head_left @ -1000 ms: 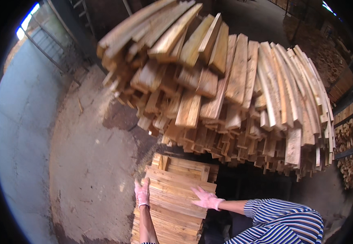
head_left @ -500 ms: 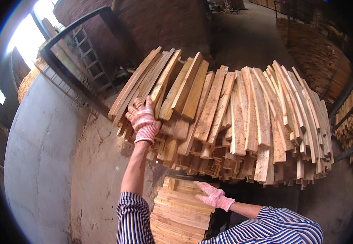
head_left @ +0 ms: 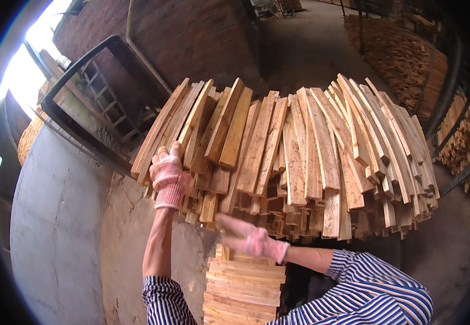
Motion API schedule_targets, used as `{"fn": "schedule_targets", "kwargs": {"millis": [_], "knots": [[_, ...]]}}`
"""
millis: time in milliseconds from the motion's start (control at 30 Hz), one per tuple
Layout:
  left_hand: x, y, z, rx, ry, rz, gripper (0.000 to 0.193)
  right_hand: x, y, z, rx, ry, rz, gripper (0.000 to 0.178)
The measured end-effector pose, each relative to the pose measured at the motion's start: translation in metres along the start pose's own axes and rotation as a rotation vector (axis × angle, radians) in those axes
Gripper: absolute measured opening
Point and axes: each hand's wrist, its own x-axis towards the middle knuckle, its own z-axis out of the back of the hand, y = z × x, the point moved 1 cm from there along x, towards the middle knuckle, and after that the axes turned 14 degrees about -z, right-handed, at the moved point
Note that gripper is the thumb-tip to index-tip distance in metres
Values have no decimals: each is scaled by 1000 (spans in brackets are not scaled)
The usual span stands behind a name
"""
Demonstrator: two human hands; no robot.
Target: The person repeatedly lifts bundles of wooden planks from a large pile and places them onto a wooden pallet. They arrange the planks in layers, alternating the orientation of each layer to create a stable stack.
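A wide pile of rough wooden strips lies across the middle, the near ends pointing toward me. My left hand, in a pink-and-white knit glove with bare fingertips, is closed over the near end of a wooden strip at the pile's left side. Its palm side is hidden. My right hand, gloved alike, hovers above the far end of a neat stack of strips close to me. Its fingers stretch leftward, smeared by motion, with nothing visible in them.
A grey metal sheet curves along the left, beside a black metal frame and a ladder. Behind the pile rises a brick wall. More stacked wood and dark bars stand at the right.
My left hand's spread fingers have drawn together over the strip's end. My right hand has moved left and farther away, off the near stack's right edge. The view has shifted slightly.
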Motion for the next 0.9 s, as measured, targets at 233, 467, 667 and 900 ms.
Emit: {"fn": "schedule_targets", "kwargs": {"millis": [233, 467, 667, 900], "knots": [[-202, -30, 57, -216, -131, -41, 73, 126, 2, -3, 852, 403, 126, 63], [-436, -34, 29, -654, 79, -16, 114, 86, -123, -122, 554, 181, -67, 79], [-437, 38, -35, -1608, -347, 653, 95, 3, -205, -227, 165, 106, -220, 112], [-612, 23, -188, -1986, -285, 1024, 56, 5, -352, -224, -350, 208, -527, 99]]}}
